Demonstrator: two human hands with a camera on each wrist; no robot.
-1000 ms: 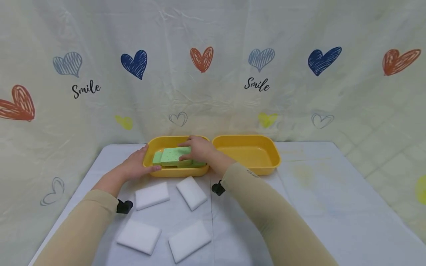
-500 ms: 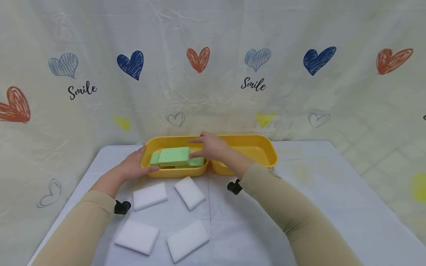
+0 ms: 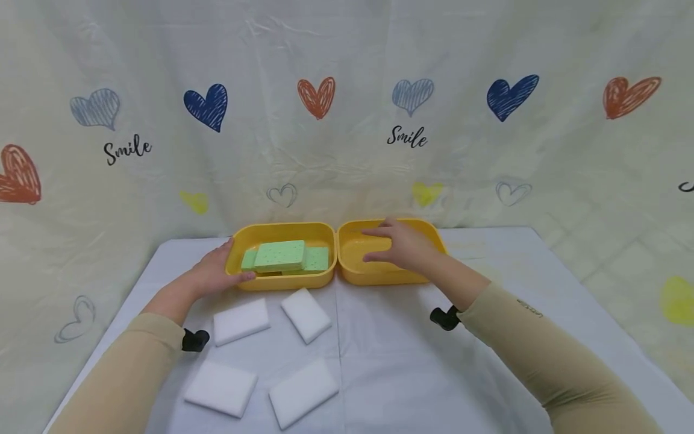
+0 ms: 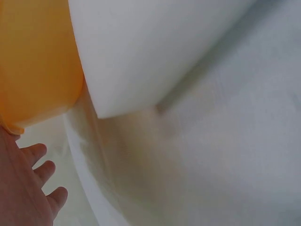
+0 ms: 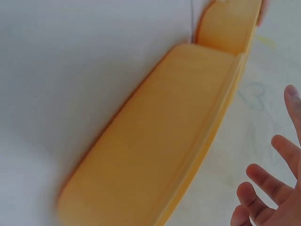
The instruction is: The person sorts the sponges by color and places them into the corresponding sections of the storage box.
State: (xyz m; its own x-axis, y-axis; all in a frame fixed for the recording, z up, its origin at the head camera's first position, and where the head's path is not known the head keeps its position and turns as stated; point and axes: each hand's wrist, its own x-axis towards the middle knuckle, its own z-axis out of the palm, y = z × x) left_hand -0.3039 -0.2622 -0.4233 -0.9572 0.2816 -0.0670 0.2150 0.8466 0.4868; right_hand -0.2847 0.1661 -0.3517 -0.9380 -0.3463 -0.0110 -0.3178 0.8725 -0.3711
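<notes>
Two yellow plastic trays stand side by side at the table's far edge. Inside the left tray (image 3: 295, 282) lie light green speckled sponges, the upper sponge (image 3: 279, 255) resting across others. My left hand (image 3: 214, 271) rests at that tray's left end, its thumb on the front rim. In the left wrist view several fingers (image 4: 44, 172) extend loosely past the tray's edge. Over the right tray (image 3: 374, 278) my right hand (image 3: 406, 246) hovers with spread fingers and holds nothing; the right wrist view shows its fingers (image 5: 268, 181) apart from the rim.
Several white sponges lie flat on the white tablecloth (image 3: 412, 361) in front of the left tray, among them a near-right one (image 3: 303, 393) and a far-left one (image 3: 241, 321). A curtain (image 3: 347, 163) printed with hearts hangs right behind the table.
My right hand has left the green sponge in the left tray and moved right, over the right tray. The left hand has stayed at the left tray's end.
</notes>
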